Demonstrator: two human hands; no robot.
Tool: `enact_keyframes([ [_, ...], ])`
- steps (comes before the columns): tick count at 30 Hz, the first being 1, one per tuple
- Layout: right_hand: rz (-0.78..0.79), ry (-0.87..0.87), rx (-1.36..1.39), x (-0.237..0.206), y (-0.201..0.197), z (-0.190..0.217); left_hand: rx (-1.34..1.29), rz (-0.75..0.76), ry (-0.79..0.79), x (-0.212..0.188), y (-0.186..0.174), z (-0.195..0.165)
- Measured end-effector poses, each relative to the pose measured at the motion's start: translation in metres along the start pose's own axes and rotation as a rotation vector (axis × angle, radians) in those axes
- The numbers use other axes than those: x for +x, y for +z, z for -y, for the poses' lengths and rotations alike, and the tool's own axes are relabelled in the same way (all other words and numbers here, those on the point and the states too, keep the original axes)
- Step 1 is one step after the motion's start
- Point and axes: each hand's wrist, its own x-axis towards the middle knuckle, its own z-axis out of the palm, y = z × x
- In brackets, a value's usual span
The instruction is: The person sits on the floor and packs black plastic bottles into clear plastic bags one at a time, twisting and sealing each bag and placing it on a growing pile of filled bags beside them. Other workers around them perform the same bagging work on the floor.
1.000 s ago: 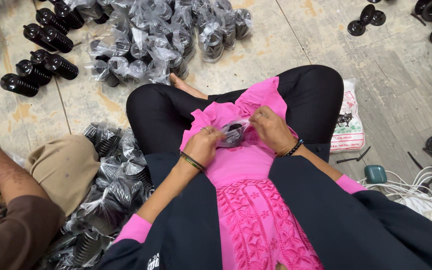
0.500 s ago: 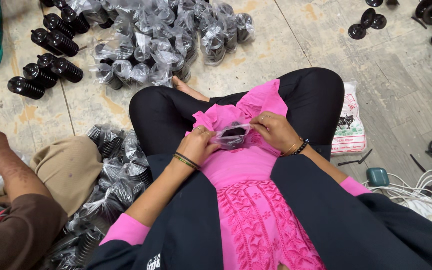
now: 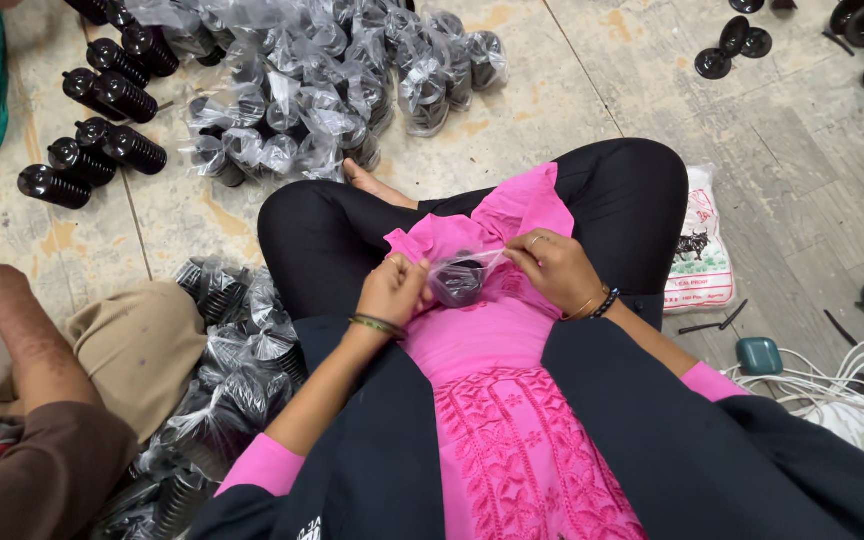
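I sit cross-legged on the floor in black trousers and a pink tunic. Over my lap, my left hand [image 3: 392, 290] and my right hand [image 3: 550, 270] both pinch the top of a small clear plastic bag [image 3: 460, 278] that has a round black part inside. The bag is stretched between my fingers. A pile of the same bagged black parts [image 3: 312, 90] lies on the floor beyond my knees.
Unbagged black ribbed parts [image 3: 92, 120] lie at the far left. More bagged parts [image 3: 222, 370] are heaped by my left thigh. Another person's arm [image 3: 22, 340] is at the left. A white printed sack [image 3: 700, 250], a teal box [image 3: 758, 355] and white cables [image 3: 852, 385] are on the right.
My hands have stayed at my lap on the small bag, shifting their grip along its top. The view has tilted slightly downwards.
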Motion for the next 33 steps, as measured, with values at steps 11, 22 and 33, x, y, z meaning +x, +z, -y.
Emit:
enact_keyframes([
  [11,0.246,-0.314,0.064,0.019,0.004,0.029,-0.606,0.476,-0.214,0.031,0.034,-0.004],
  [22,0.126,-0.108,0.488,0.021,0.036,0.002,-0.122,0.591,0.274,0.037,0.012,-0.018],
  [33,0.388,0.232,0.702,0.022,0.048,-0.021,-0.022,0.021,0.529,0.019,0.025,-0.035],
])
